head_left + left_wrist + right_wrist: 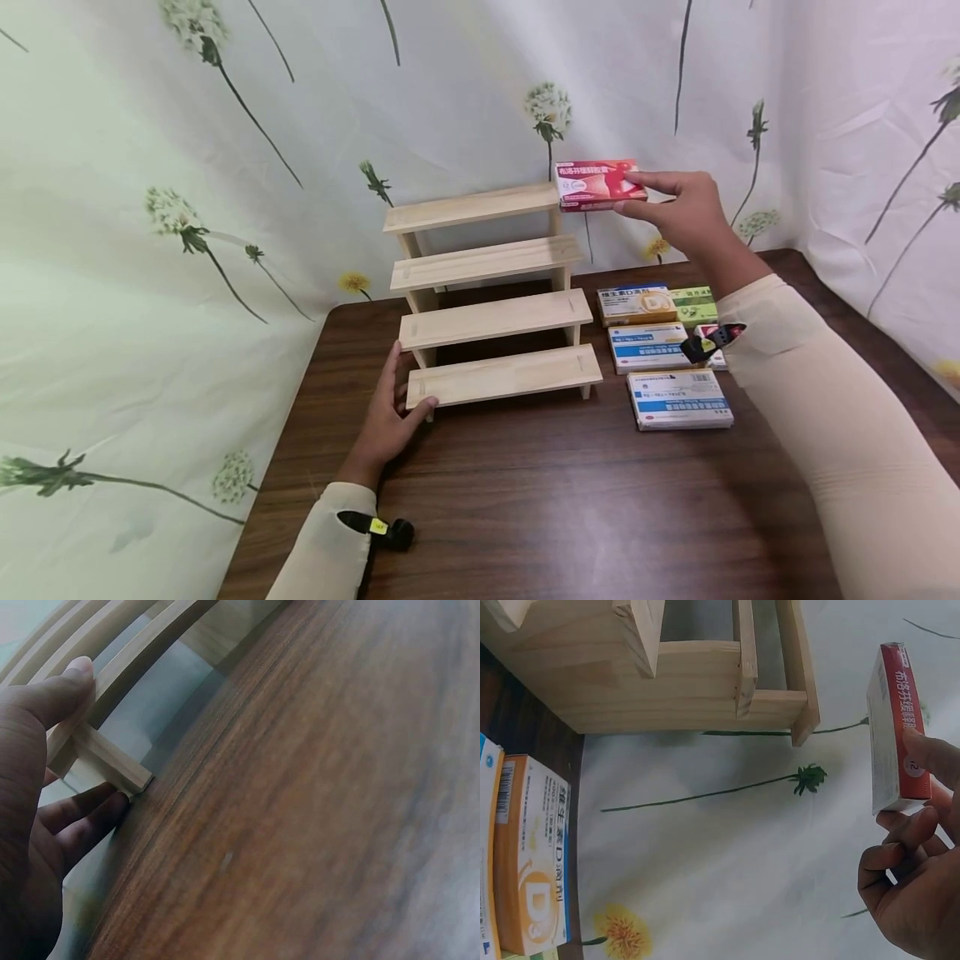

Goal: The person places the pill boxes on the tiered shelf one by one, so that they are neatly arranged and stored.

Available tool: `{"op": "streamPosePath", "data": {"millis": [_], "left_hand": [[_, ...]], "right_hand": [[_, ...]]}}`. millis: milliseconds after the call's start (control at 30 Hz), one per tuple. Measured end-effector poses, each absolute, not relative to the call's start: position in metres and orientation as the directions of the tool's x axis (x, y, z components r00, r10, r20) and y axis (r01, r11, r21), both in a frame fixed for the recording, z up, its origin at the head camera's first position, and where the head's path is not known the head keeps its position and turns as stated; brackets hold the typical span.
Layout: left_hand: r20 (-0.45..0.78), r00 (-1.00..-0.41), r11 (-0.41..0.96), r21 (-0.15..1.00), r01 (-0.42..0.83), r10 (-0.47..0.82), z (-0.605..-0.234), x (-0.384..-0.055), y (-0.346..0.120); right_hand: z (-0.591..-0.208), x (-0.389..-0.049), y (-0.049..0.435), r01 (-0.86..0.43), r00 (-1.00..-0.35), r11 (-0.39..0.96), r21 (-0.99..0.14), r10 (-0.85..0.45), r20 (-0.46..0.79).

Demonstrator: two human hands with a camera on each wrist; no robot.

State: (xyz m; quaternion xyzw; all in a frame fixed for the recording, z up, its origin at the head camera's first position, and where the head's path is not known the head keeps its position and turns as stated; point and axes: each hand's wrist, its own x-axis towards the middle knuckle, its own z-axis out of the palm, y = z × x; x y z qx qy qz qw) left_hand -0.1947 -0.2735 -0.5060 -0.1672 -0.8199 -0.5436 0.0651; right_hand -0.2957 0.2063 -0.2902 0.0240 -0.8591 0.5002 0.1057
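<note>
A four-tier wooden step shelf (495, 317) stands on the table. My left hand (386, 421) grips its lower left end: the thumb lies on the bottom step, and the fingers reach along the side by the leg (112, 757). Up at the right end of the top step, my right hand (686, 208) pinches a red-and-white medicine box (596, 185) between thumb and fingers. In the right wrist view the held box (896, 727) is raised, apart from the shelf's side panel (682, 690).
Right of the shelf lie more medicine boxes: an orange-and-white one (637, 306), a green one (694, 305), two blue-and-white ones, the nearer (678, 400) toward me, and another partly hidden by my right wrist. A flower-patterned cloth (465, 100) hangs behind the dark wooden table (510, 475).
</note>
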Motion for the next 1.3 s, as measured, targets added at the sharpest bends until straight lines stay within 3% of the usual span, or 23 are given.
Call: {"op": "streamPosePath", "data": {"millis": [300,800,1300], "left_hand": [[0.295,-0.934,0.373,0.858,0.352,0.201,-0.507,-0.194,-0.277],[0.317,-0.924,0.356,0.855,0.376,0.214,-0.508,-0.197,-0.276],[0.322,-0.921,0.358,0.852,0.383,0.218,-0.507,-0.195,-0.275]], "right_hand": [[-0.276,-0.308,0.175,-0.230,-0.960,0.501,-0.834,0.022,0.278],[-0.265,-0.329,0.121,-0.221,-0.972,0.467,-0.856,-0.034,0.232],[-0.257,-0.343,0.052,-0.295,-0.955,0.538,-0.790,-0.173,0.239]]}}
